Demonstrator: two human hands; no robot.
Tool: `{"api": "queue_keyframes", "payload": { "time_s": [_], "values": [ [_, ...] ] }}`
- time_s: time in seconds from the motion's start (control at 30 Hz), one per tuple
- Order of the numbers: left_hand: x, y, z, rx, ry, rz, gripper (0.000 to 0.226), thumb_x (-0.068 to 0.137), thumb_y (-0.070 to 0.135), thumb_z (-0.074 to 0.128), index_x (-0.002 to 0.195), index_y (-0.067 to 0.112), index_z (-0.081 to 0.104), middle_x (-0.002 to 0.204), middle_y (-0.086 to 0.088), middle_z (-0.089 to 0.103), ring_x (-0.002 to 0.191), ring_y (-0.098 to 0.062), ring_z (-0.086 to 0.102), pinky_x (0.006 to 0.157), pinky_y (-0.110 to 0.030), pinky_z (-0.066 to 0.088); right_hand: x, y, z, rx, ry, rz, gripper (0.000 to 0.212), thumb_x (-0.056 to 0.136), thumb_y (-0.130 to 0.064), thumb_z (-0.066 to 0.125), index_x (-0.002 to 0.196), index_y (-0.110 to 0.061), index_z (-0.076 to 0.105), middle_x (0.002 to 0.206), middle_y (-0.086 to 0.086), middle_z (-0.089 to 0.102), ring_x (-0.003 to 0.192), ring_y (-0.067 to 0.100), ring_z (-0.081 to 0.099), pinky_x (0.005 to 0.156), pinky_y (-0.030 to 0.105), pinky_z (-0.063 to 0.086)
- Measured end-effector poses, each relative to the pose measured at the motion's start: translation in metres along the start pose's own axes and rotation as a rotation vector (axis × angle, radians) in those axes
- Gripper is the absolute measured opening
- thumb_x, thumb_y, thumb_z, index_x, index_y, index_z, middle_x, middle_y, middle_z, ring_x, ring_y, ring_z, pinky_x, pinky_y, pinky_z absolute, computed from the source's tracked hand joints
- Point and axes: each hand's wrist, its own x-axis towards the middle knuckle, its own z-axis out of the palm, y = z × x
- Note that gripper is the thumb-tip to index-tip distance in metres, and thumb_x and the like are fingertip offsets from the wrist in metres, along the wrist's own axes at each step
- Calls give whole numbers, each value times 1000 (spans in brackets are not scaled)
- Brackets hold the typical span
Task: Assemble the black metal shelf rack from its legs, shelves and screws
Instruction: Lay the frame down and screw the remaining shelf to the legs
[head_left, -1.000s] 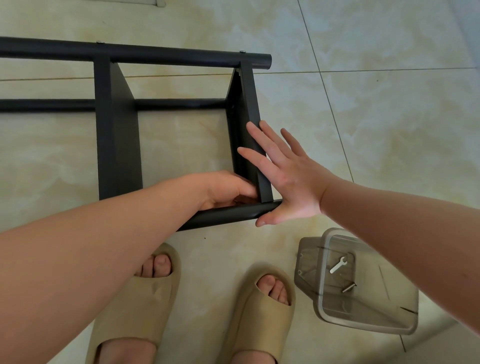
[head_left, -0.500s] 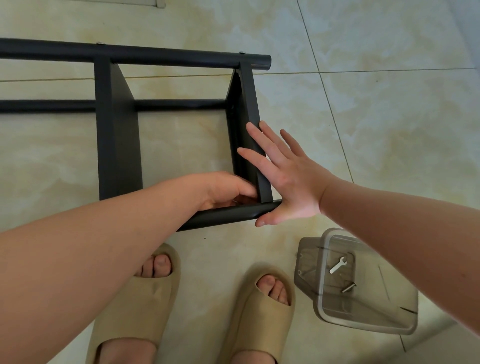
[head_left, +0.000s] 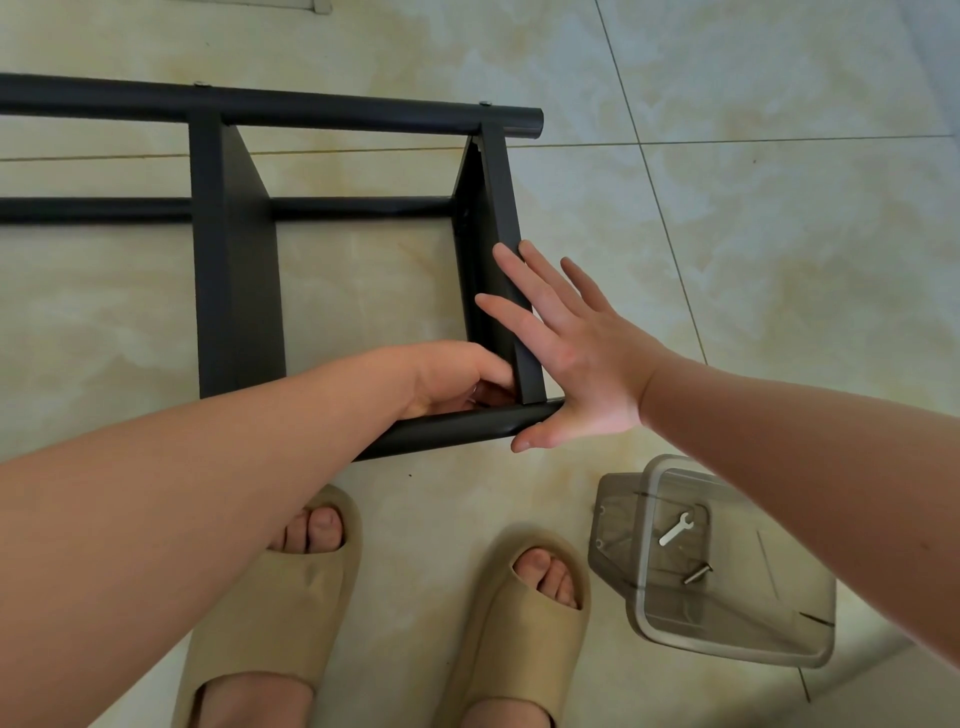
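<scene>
Black rack (head_left: 234, 260): right hand (head_left: 576, 358) spread on shelf edge (head_left: 501, 208); left hand (head_left: 447, 374) curled, grip unclear.

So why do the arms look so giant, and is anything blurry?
Head view: the wide-angle lens stretches things near the edges, so the left arm looks huge. Head view: nothing is blurry, even the little wrench in the clear box is crisp. Head view: the light is soft, with only faint shadows beside the sandals.
</scene>
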Motion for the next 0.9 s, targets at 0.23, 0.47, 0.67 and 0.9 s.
{"api": "queue_keyframes", "payload": {
  "time_s": [0.23,0.47,0.67,0.9],
  "values": [
    [3,-4,-3,29,50,86,18,91,-2,54,93,3,71,88,-17,71,75,-26,69,72,-32,55,0,1,0,2,3,0,130,59,-93,47,160,-19,12,168,10,-16,155,31,-16,124,55,-1],
    [1,-2,-3,-30,-35,61,26,92,-1,47,91,4,72,87,-12,72,78,-23,69,77,-32,54,0,0,0,7,5,0,130,59,-94,46,160,-19,12,168,9,-16,155,31,-15,124,56,0],
    [3,-2,-1,57,65,104,18,91,-1,56,86,7,71,83,-14,71,75,-25,69,77,-34,54,0,0,0,8,0,0,130,59,-94,47,160,-19,12,168,9,-17,154,31,-17,124,56,0],
    [1,-5,-4,-39,-13,103,29,93,-8,48,84,6,71,77,-12,71,68,-21,70,69,-29,57,-1,-1,-2,1,-22,10,131,59,-94,46,160,-19,12,168,10,-17,154,31,-17,124,56,0]
  ]
}}
